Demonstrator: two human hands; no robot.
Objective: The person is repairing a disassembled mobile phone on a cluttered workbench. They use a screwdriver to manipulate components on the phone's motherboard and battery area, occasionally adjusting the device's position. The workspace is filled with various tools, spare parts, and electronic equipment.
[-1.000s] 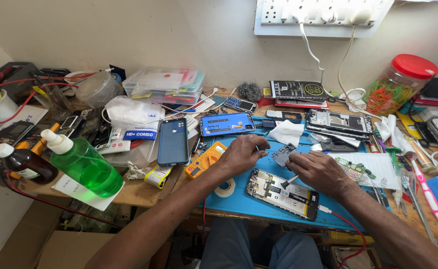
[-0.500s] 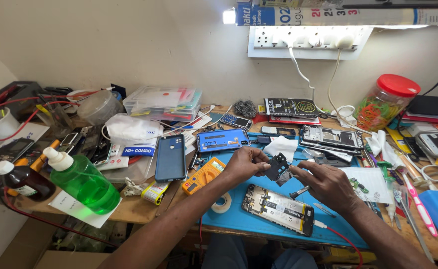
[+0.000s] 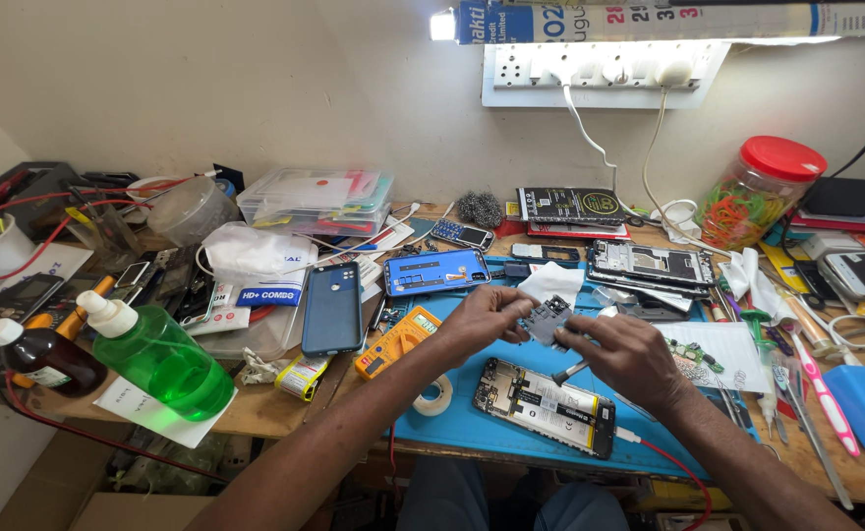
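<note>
My left hand (image 3: pixel 484 321) and my right hand (image 3: pixel 625 356) meet above a blue work mat (image 3: pixel 452 425), both pinching a small dark circuit board (image 3: pixel 547 320) held between them. A thin metal tool (image 3: pixel 570 372) pokes out under my right palm. Just below the hands lies an opened phone (image 3: pixel 545 405) with its back off, inner parts showing, and a red wire running from its right end. A roll of white tape (image 3: pixel 435 396) sits by my left wrist.
A green liquid bottle (image 3: pixel 157 359) and brown bottle (image 3: pixel 39 356) stand at left. A dark blue phone (image 3: pixel 332 307), yellow multimeter (image 3: pixel 397 340), blue phone (image 3: pixel 436 270), phone frames (image 3: pixel 649 264), a red-lidded jar (image 3: pixel 757 192) and tools (image 3: pixel 816 388) crowd the wooden bench. A power strip (image 3: pixel 600 74) hangs above.
The hands have lifted the small circuit board off the mat and brought it up between them. The view has tilted upward, showing more of the wall.
</note>
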